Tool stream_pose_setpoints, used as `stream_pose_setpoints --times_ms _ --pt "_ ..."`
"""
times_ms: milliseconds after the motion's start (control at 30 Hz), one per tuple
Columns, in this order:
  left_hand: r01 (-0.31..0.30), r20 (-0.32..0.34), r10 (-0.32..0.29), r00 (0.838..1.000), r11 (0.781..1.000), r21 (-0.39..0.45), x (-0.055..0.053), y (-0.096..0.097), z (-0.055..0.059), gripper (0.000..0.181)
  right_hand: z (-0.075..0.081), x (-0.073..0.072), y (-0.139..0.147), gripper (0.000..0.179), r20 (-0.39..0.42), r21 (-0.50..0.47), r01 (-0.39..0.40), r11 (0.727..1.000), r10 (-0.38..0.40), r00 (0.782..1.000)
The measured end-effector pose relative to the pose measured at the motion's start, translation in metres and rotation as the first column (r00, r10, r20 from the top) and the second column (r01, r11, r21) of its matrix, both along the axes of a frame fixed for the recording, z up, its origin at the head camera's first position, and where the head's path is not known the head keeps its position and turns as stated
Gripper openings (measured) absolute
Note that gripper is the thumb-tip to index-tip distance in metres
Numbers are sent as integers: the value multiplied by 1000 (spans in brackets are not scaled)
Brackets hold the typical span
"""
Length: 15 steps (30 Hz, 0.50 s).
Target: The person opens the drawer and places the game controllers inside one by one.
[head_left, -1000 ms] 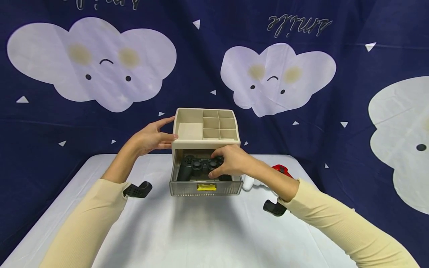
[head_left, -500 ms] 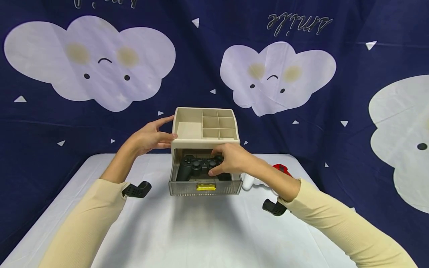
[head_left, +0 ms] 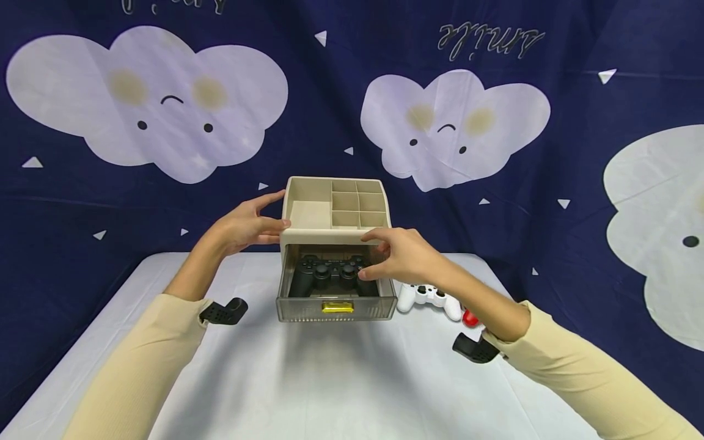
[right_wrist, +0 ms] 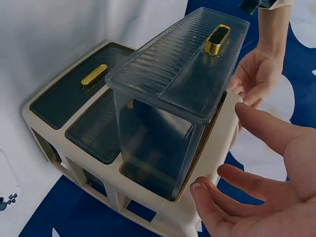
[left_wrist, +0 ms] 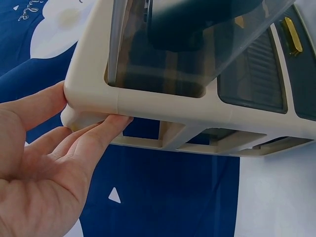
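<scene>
A cream desktop organizer stands on the table with its top see-through drawer pulled out. In that drawer lies a black game controller, its two thumbsticks facing up. My left hand touches the organizer's left side, fingers spread and fairly straight along the wall and its upper edge. Over the organizer's front right corner hovers my right hand, thumb and fingers apart with nothing between them. The right wrist view shows those fingers loosely bent beside the organizer.
To the right of the organizer lies a white game controller, partly behind my right forearm. A red controller shows just beyond it. Lower drawers with gold handles are closed. A dark blue cloud-print curtain hangs behind the white table.
My right hand has left the black controller and moved up and right out of the drawer. The controller stays in the drawer. My left hand keeps its place.
</scene>
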<state>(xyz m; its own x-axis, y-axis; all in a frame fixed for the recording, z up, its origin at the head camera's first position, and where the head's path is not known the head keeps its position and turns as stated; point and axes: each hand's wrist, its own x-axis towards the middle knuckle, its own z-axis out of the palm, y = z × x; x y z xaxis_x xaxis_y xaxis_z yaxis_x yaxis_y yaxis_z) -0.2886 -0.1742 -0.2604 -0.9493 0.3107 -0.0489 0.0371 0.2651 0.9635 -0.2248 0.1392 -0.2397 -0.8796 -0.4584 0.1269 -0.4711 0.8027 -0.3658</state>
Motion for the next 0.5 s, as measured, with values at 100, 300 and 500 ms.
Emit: stream_pose_setpoints --times_ms 100,300,500 --pt "-1 0 1 1000 1000 -7 1 0 0 87 0 3 7 69 17 -10 19 1000 -18 1000" --pt "4 -6 -4 1000 1000 -16 1 0 0 88 -2 11 22 78 65 -31 52 998 -50 997" --pt "4 -9 -5 1000 1000 -24 0 0 -1 87 -8 20 38 91 106 -42 51 998 -46 993"
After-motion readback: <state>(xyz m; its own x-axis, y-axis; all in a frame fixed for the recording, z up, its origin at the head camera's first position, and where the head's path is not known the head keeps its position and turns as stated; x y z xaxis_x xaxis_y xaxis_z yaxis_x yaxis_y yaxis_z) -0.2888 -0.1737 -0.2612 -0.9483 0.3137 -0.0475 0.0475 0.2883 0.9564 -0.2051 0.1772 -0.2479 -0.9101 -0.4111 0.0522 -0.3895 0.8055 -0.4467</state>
